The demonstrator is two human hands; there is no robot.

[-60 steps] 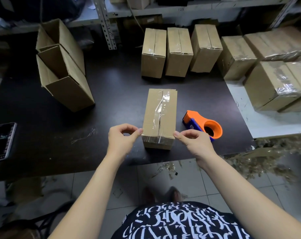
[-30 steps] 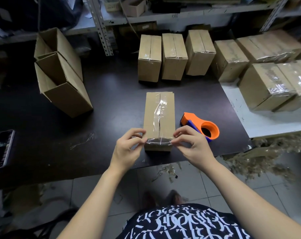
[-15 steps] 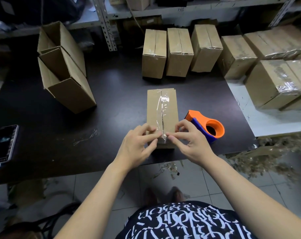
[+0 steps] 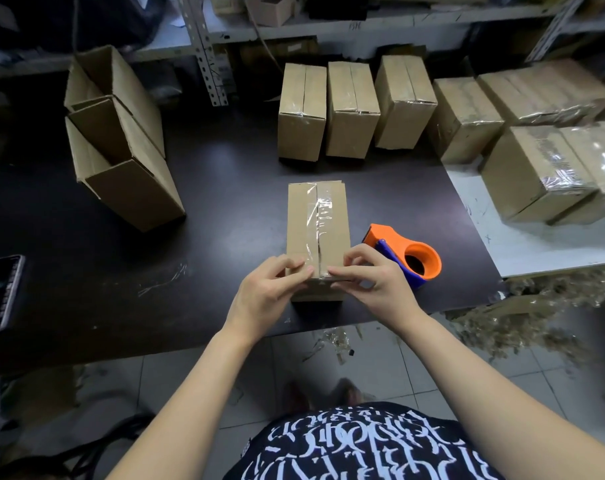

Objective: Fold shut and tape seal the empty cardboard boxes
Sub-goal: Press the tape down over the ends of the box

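Note:
A closed cardboard box (image 4: 316,233) lies on the dark table (image 4: 225,188) in front of me, with a strip of clear tape (image 4: 317,216) running along its top seam. My left hand (image 4: 266,292) and my right hand (image 4: 370,278) rest on the box's near end, fingertips pressing the tape down over the near top edge. The fingers are bent and touch the box from both sides of the seam. An orange and blue tape dispenser (image 4: 410,259) sits on the table just right of the box, beside my right hand.
Two open boxes (image 4: 121,143) lean together at the left. A row of taped boxes (image 4: 353,109) stands at the back, with more taped boxes (image 4: 543,161) on a white surface at right. A phone (image 4: 0,292) lies at the left edge. Tape scraps litter the floor.
My hands came in from either side of the box's near end and now press the tape down at the near top edge. The box and dispenser stayed put.

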